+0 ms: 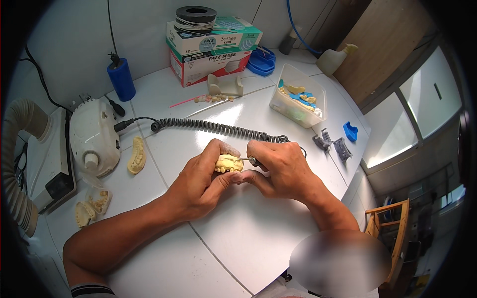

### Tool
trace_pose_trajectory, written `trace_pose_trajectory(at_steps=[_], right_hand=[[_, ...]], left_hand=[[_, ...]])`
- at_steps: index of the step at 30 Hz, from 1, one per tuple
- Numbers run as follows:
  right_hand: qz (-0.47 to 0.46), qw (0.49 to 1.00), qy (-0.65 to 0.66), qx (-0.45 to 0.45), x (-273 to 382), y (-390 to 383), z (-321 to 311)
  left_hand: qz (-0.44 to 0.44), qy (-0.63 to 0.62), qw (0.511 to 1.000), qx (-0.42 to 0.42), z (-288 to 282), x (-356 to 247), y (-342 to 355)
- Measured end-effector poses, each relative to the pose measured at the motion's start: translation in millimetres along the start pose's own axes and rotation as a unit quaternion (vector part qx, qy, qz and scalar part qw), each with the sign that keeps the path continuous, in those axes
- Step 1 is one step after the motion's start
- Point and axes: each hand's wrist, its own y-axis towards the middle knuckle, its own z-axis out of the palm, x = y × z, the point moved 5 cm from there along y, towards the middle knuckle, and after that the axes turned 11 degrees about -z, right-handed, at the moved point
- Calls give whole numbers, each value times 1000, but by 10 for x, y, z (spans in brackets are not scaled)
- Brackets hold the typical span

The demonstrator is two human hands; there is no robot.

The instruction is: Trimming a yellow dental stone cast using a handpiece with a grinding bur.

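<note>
Over the middle of the white table, my left hand is closed around a pale yellow plaster dental model with a row of teeth along its lower edge. My right hand grips a dental handpiece, most of it hidden by my fingers. Its thin metal tip reaches left onto the model's upper side; whether it spins cannot be seen. Both thumbs meet near the model's lower right. A black coiled cord runs from a white control unit to behind my right hand.
A yellow plaster arch and more dental models lie at left near a suction hose. Stacked mask boxes stand at the back. A plastic tub holds plaster pieces; grey articulator parts and a blue tray lie right.
</note>
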Motion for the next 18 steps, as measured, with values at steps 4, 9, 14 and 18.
trace_pose_trajectory(at_steps=[4, 9, 14, 18], right_hand=[[-13, 1000, -7, -19, -34, 2, -36], [-63, 998, 26, -4, -23, 0, -14], [-45, 999, 26, -8, -30, -2, 9], [-12, 999, 17, -35, -84, -25, 46]], left_hand=[[-25, -59, 997, 39, 17, 45, -14], [-29, -69, 995, 61, 15, 81, -11], [-42, -74, 994, 65, 50, 116, 2], [32, -28, 999, 20, 38, 57, 12]])
